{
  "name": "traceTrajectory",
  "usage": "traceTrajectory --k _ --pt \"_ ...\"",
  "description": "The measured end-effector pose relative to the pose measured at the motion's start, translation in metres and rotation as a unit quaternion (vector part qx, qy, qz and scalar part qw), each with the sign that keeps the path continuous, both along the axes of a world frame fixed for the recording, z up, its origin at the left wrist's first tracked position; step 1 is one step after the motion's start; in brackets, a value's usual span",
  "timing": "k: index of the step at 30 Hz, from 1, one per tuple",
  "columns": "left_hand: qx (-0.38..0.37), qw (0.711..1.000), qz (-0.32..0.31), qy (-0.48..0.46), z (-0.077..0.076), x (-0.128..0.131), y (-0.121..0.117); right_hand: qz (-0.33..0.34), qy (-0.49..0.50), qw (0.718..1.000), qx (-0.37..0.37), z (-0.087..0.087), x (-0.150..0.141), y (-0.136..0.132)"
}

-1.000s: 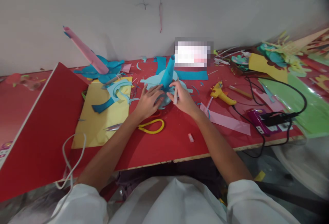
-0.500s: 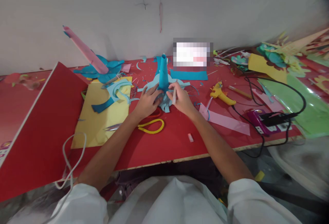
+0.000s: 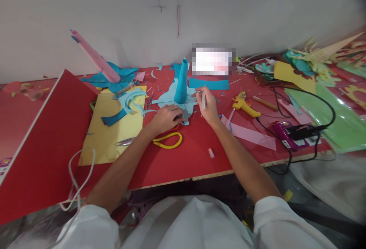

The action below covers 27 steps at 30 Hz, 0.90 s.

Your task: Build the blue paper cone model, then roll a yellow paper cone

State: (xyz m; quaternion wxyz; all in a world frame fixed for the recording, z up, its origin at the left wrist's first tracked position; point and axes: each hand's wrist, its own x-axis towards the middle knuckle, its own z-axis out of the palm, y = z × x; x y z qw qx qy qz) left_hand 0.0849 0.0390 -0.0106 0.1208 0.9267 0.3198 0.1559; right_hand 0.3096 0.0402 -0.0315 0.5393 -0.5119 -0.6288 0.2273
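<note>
A blue paper cone (image 3: 182,83) stands upright on a light blue paper cut-out (image 3: 168,99) on the red table (image 3: 177,157). My left hand (image 3: 166,117) lies on the near edge of that cut-out, fingers curled and pressing down on it. My right hand (image 3: 207,104) is just right of the cone, closed round a thin white stick (image 3: 203,99). Yellow-handled scissors (image 3: 166,141) lie just below my left hand.
A yellow glue gun (image 3: 243,104) lies right of my right hand; a purple power strip (image 3: 291,134) with black cables sits further right. A yellow sheet (image 3: 114,134) with blue scraps is at left, by a raised red board (image 3: 45,142). A pink cone (image 3: 95,56) leans at the back left.
The blue cone now stands straight after tilting right. My right hand moved from the cone's base to its right side with the stick; my left hand slid down onto the cut-out's edge.
</note>
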Motion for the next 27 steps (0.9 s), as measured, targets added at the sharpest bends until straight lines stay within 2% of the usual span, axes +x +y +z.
traceTrajectory --k 4,7,11,16,19,24,25,27 --pt "-0.056 0.995 -0.027 -0.081 0.000 -0.002 0.001 0.009 0.044 0.999 -0.023 0.002 -0.003 -0.002" --pt "-0.112 0.977 0.020 -0.178 0.000 -0.005 0.005 0.003 0.066 0.997 -0.034 0.001 -0.004 -0.002" --pt "-0.159 0.938 0.105 -0.289 -0.004 -0.009 0.013 0.010 0.074 0.997 -0.032 -0.002 -0.002 0.000" --pt "-0.191 0.901 0.146 -0.362 -0.011 -0.011 0.022 0.063 0.070 0.995 -0.035 -0.004 -0.005 0.000" --pt "-0.157 0.889 0.186 -0.388 -0.014 -0.015 0.026 0.074 0.066 0.994 -0.037 -0.002 -0.007 -0.001" --pt "0.022 0.884 0.314 -0.345 -0.012 -0.021 0.026 0.099 0.023 0.994 -0.040 0.002 -0.006 -0.003" --pt "0.038 0.888 0.318 -0.331 -0.011 -0.020 0.024 0.110 0.015 0.993 -0.033 0.002 -0.007 -0.003" --pt "0.023 0.912 0.288 -0.293 -0.009 -0.017 0.020 0.125 0.007 0.992 -0.027 0.000 -0.008 -0.002"
